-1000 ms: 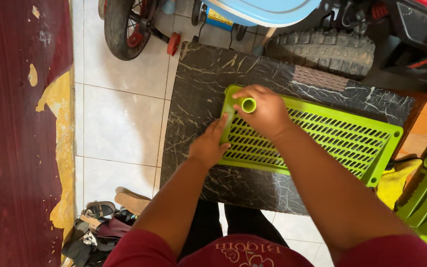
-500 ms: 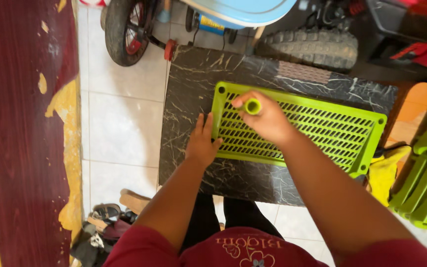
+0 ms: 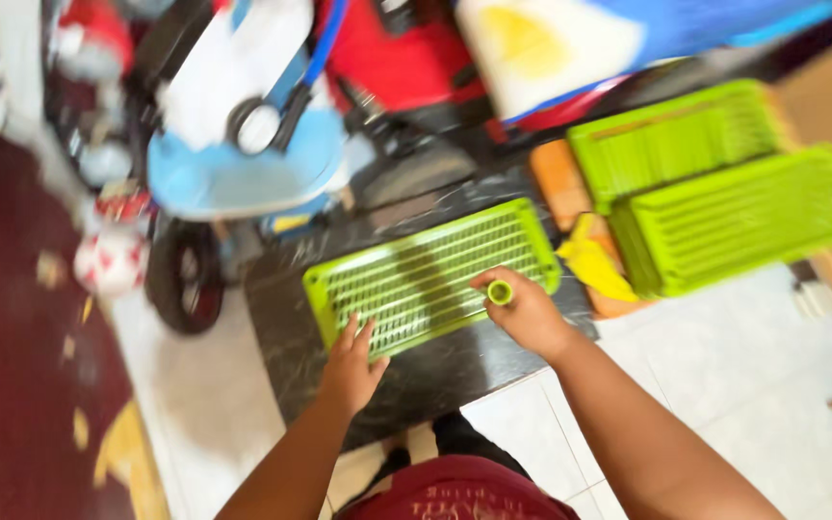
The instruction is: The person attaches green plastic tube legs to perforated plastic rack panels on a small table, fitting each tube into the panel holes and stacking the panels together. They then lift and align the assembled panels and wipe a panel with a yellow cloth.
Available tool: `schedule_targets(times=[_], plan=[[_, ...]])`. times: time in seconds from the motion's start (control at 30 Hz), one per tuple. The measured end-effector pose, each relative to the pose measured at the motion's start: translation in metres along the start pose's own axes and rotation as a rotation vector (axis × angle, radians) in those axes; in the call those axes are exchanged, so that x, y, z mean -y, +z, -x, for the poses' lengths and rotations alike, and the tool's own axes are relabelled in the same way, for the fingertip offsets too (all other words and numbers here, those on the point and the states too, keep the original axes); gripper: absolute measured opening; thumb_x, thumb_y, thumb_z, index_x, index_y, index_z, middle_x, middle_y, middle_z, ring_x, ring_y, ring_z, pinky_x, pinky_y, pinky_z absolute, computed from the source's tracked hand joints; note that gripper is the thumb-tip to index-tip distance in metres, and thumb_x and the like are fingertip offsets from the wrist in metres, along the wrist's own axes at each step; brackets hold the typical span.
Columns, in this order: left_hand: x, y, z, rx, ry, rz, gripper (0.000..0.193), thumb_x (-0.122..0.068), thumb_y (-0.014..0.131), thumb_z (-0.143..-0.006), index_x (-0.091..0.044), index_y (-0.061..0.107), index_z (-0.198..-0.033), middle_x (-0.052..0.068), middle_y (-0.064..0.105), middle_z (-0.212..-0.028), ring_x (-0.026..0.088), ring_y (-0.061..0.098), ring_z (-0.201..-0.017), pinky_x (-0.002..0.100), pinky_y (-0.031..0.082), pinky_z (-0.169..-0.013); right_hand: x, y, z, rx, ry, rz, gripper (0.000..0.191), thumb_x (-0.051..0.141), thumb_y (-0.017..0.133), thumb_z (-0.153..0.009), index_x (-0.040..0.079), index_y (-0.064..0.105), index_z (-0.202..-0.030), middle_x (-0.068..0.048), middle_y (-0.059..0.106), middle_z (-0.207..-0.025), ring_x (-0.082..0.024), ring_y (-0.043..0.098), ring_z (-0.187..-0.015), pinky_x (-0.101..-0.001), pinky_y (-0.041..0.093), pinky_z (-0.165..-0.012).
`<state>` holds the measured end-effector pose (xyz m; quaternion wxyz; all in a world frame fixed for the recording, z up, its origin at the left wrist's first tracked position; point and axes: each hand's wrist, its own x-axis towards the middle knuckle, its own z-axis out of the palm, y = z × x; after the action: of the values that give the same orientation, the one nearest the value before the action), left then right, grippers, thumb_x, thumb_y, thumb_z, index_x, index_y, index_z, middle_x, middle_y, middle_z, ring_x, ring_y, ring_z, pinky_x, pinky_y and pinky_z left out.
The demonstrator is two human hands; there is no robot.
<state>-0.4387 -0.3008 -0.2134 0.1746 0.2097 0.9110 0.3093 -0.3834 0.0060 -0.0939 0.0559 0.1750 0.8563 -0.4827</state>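
The person is fitting a short lime-green plastic tube [image 3: 500, 292] to a flat lime-green slatted plastic panel [image 3: 430, 276], which is lying across the dark marbled desk [image 3: 435, 371] and reaching toward its right edge. The right hand [image 3: 528, 313] is holding the tube upright by the panel's near right corner, with the fingers [image 3: 486, 280] curled and pinching the tube so that its open end is facing up. The left hand [image 3: 351, 364] is resting on the panel's near left edge, fingers spread flat and steadying it. Judging from this, the step in hand is seating the tube at that corner; the next move is calling for lining the tube over its socket and pressing straight down while the panel is kept from sliding. Two more green slatted panels [image 3: 724, 197] are lying beyond the desk's right edge, beside a crumpled yellow cloth [image 3: 594, 265]. The view is blurred, so the socket itself cannot be made out
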Motion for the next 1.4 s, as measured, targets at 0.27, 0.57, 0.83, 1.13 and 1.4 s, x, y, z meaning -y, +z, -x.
schedule_targets(times=[0.27,0.57,0.83,1.13,1.4], plan=[[-0.132,0.025,-0.027,0.244,0.279,-0.13,0.076,-0.034,0.077,-0.085,-0.016,0.042,-0.151,0.014,0.022,-0.166,0.043,0.034,-0.144,0.049,0.034,-0.115,-0.043,-0.135,0.175,-0.424,0.067,-0.169,0.032,-0.002,0.063,-0.086,0.01,0.069,-0.115,-0.004,0.072,-0.107,-0.015,0.067,-0.099,-0.0297,0.054,-0.086],[-0.361,0.157,-0.022,0.449,0.642,-0.051,0.07,-0.031,0.075,-0.086,-0.013,0.047,-0.148,0.015,0.025,-0.166,0.042,0.037,-0.144,0.049,0.034,-0.116,-0.149,-0.249,0.348,-0.728,0.262,-0.322,0.029,-0.002,0.063,-0.088,0.012,0.07,-0.113,-0.001,0.072,-0.103,-0.011,0.067,-0.096,-0.0273,0.054,-0.084],[-0.524,0.324,0.018,0.383,0.963,0.063,0.067,-0.031,0.078,-0.086,-0.007,0.052,-0.144,0.023,0.031,-0.161,0.044,0.036,-0.146,0.051,0.033,-0.117,-0.253,-0.405,0.498,-0.923,0.159,-0.189,0.03,-0.006,0.065,-0.086,0.008,0.069,-0.113,-0.002,0.072,-0.107,-0.011,0.066,-0.101,-0.0276,0.055,-0.088],[-0.681,0.375,0.037,0.692,0.764,0.169,0.066,-0.03,0.07,-0.088,-0.01,0.048,-0.146,0.021,0.022,-0.169,0.039,0.05,-0.133,0.045,0.05,-0.101,-0.266,-0.564,0.548,-1.013,0.066,-0.366,0.032,-0.008,0.062,-0.091,0.007,0.061,-0.119,-0.004,0.069,-0.117,-0.014,0.067,-0.097,-0.0309,0.059,-0.086],[-0.714,0.426,-0.055,0.404,1.098,0.13,0.06,-0.027,0.075,-0.094,-0.005,0.055,-0.146,0.026,0.029,-0.165,0.045,0.037,-0.149,0.051,0.042,-0.115,-0.298,-0.639,0.476,-0.961,0.057,-0.409,0.029,-0.007,0.061,-0.095,0.008,0.061,-0.12,-0.003,0.067,-0.118,-0.013,0.066,-0.098,-0.0294,0.058,-0.085]])
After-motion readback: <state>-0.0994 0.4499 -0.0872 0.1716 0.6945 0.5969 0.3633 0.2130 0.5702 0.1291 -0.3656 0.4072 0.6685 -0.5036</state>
